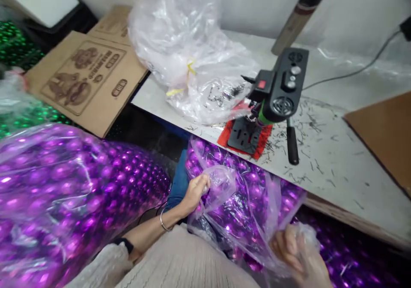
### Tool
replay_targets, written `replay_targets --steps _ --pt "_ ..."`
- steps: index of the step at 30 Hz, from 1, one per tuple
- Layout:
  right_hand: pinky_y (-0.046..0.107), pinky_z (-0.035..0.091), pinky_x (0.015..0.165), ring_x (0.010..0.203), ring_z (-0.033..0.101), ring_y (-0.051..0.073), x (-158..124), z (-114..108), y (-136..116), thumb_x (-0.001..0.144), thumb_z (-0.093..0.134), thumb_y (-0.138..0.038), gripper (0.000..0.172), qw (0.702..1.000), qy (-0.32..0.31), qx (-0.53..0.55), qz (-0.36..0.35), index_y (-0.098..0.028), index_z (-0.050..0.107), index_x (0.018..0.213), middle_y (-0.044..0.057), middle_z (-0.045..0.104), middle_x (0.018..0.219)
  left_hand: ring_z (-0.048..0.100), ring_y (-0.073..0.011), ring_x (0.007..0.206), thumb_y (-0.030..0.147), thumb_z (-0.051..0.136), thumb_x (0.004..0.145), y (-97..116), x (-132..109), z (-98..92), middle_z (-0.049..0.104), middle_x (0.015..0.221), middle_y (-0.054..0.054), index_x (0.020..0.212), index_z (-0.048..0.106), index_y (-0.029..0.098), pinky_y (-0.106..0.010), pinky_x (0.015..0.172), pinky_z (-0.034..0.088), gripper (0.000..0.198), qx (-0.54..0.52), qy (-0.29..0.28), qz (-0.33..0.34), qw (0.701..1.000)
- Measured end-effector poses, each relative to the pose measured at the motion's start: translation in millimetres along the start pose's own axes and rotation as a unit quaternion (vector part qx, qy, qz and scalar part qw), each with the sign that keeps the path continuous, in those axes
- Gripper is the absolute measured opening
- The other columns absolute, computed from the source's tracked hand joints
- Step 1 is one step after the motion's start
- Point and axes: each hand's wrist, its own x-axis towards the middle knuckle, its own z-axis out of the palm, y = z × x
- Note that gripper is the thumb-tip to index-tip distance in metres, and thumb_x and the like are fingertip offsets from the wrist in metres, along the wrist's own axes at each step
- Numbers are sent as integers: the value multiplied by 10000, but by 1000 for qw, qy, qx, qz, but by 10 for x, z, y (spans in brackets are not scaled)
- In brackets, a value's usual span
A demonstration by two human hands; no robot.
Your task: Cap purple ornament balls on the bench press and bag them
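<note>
My left hand (194,191) and right hand (295,253) both grip the clear plastic bag of shiny purple balls (244,202). I think I am opening it. Next, I should pull its mouth wide.

The left hand (194,191) is held at centre, fingers curled shut, forearm stretched up from seven o'clock. The right hand (297,249) is clenched low at five o'clock, blurred.
</note>
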Motion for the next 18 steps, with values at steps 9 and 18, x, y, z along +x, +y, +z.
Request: replay_targets --steps 9,18 --pt "237 257 430 421 218 66 -186 272 -523 674 736 -746 550 995 -4 28 93 -242 518 656 -99 270 459 386 -113 591 877 541 737 243 -198 -54 437 574 26 594 493 196 -273 580 330 698 -6 176 -51 983" --pt "220 213 448 413 226 57 -571 165 -327 643 738 -758 565 994 -26 -19 102 -226 559 712 -115 283 446 369 -116 616 851 561 754 -31 -789 -68 420 570 40 567 455 203 -273 618 310 683 -28 270 -64 960"
